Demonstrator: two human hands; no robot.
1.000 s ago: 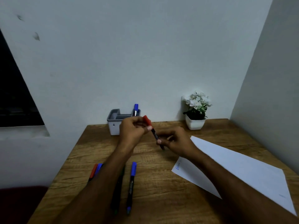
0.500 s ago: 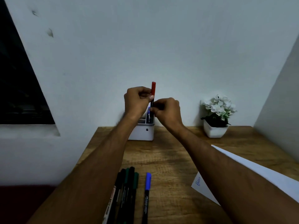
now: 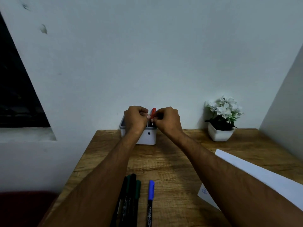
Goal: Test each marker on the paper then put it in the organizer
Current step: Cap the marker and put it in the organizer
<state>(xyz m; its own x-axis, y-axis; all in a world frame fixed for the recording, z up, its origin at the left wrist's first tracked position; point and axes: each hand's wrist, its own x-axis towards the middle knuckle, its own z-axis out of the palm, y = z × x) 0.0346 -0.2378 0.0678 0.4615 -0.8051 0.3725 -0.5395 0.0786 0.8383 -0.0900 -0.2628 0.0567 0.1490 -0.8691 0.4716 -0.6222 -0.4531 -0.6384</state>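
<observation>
A red-capped marker (image 3: pixel 153 113) stands upright in the right part of the white organizer (image 3: pixel 148 136) at the table's back edge. My left hand (image 3: pixel 136 119) and my right hand (image 3: pixel 167 119) are both over the organizer, fingertips pinched on the marker from either side. My hands hide most of the organizer's top. On the near table lie several dark and green markers (image 3: pixel 131 194) side by side and a blue-capped marker (image 3: pixel 150 199). The white paper (image 3: pixel 255 176) lies at the right, a blue scribble at its near corner.
A white pot of white flowers (image 3: pixel 221 122) stands at the back right of the wooden table (image 3: pixel 164 161). Walls close the table in behind and on the right. A dark window is at the left.
Both hands have brought the red marker from mid-table up over the organizer and then down into it; only its red cap now shows above my fingers.
</observation>
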